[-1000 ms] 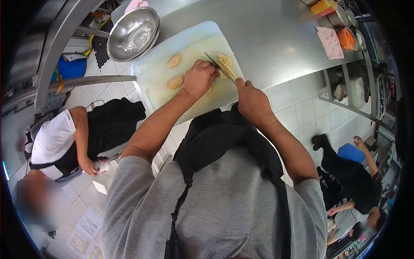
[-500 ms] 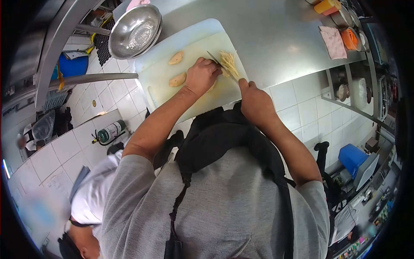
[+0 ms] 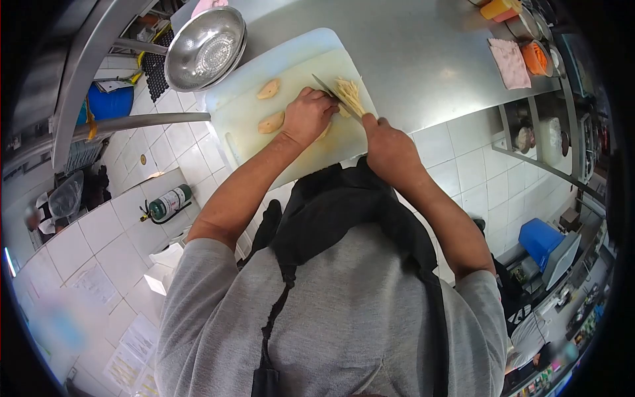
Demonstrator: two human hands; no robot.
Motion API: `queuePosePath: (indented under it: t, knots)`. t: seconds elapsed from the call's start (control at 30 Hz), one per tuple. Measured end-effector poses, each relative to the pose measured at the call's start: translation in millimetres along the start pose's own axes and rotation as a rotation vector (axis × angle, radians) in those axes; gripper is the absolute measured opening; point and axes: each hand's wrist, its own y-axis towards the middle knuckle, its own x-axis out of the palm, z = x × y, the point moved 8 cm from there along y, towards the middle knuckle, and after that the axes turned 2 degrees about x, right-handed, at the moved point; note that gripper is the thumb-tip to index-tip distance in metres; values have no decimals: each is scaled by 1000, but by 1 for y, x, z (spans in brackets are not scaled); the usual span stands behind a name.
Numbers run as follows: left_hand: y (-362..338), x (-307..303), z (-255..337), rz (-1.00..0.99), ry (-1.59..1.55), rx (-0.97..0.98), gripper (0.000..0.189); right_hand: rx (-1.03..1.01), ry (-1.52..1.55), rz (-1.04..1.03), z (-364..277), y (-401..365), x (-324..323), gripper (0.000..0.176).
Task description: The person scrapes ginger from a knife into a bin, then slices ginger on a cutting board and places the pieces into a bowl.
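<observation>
My right hand (image 3: 391, 147) is wrapped round the handle of a kitchen knife (image 3: 335, 94), whose blade points away to the left across the cutting board (image 3: 291, 63). Against the blade's left side, my left hand (image 3: 309, 116) is closed with fingers curled, pressing on a pale yellow root piece mostly hidden beneath them. Just right of the blade lies a pile of thin pale yellow strips (image 3: 349, 92). Two larger peeled root pieces, an upper one (image 3: 268, 88) and a lower one (image 3: 272, 122), rest on the board left of my left hand.
Stacked metal bowls (image 3: 206, 49), the top one perforated, stand at the board's upper left. On the steel counter (image 3: 410, 59), a pink cloth (image 3: 508, 63) lies beside a container of orange pieces (image 3: 534, 58). A green cylinder (image 3: 165, 204) is at the left. Another person is at the lower right.
The view has shifted slightly. Both hands and the knife keep nearly the same place on the board, the blade moving only a little. A person in white at the lower left has gone from view.
</observation>
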Motion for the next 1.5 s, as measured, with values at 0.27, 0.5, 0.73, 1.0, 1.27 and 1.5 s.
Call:
queuePosePath:
  t: [0.27,0.5,0.73,1.0,1.27,1.5]
  knots:
    - [1,-3,-1,-9,6,-24,12,39,26,-21,7,6,19,31]
    - [0,-5,-1,-5,37,-49,14,42,18,-14,0,1,6,29]
    - [0,-4,-1,8,12,-38,14,104,44,-53,8,-5,15,30]
    - [-1,-3,-5,-15,19,-47,13,118,44,-49,6,-14,8,29]
    - [-1,-5,-5,17,-9,-51,10,72,35,-38,4,-14,1,32]
    - [0,-6,-2,20,-36,-47,7,5,16,-24,4,-4,2,34]
